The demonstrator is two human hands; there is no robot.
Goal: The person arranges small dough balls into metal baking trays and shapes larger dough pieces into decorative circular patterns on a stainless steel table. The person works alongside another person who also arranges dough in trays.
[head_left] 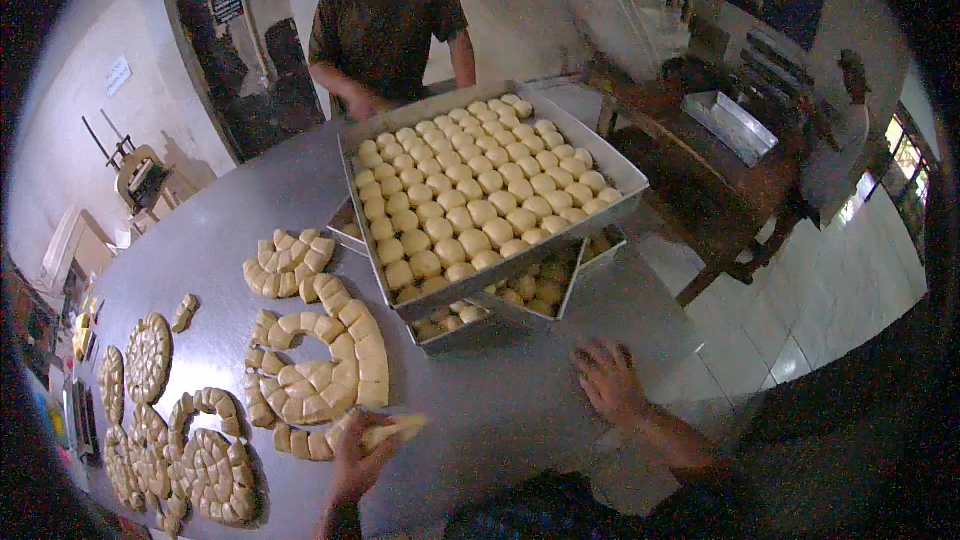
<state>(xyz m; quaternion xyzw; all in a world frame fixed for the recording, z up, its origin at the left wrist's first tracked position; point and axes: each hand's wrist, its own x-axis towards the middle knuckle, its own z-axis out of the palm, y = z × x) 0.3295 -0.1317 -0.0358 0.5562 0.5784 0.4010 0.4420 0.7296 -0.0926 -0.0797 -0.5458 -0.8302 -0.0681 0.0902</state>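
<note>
My left hand (358,455) is closed around a short strip of pale dough (402,428), whose end sticks out to the right. Just beyond it on the metal table lies a large coil of cut dough pieces (372,345), curled into rings. My right hand (608,380) is over the table's near right part, fingers apart and nothing in it. Ahead of both hands, a big metal tray (625,190) of round dough balls (480,210) rests on top of other trays set at an angle, which also hold dough balls (540,290).
More coils of cut dough (215,475) cover the left of the metal table (520,410), with a small loose piece (185,312) near them. Across the table stands another person (385,30), one hand beside the tray. A wooden table (700,190) with a metal tray (735,125) stands at the right.
</note>
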